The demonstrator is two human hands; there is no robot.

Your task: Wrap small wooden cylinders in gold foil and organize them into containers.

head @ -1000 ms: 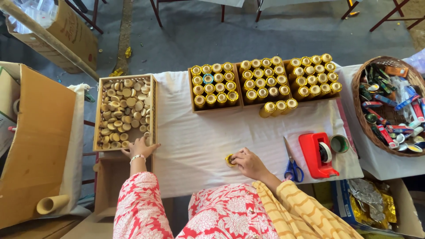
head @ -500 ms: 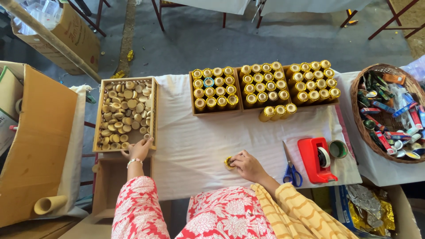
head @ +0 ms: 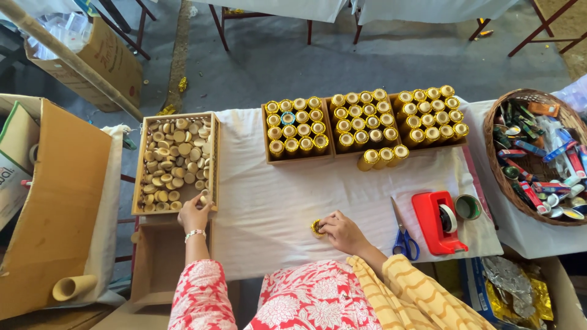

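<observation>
L hand (head: 194, 214) at the near right corner of the wooden tray (head: 140, 162) of round wooden caps (head: 177, 160), fingers pinched narrow on one cap (head: 203, 197) at the tray's edge. R hand (head: 342, 231) rests on the white tabletop (head: 269, 208), well right of the tray, fingers curled round a small gold tube (head: 317, 228) standing on end; the tube touches the cloth. Farther from the person than the R hand: three boxes of gold tubes (head: 361, 119) in a row, w/ a few loose tubes (head: 383, 157) lying in front. Right of the R hand: blue-handled scissors (head: 402, 235), then red tape dispenser (head: 437, 221) & a tape roll (head: 468, 207). Wicker basket (head: 496, 177) at far right.
</observation>
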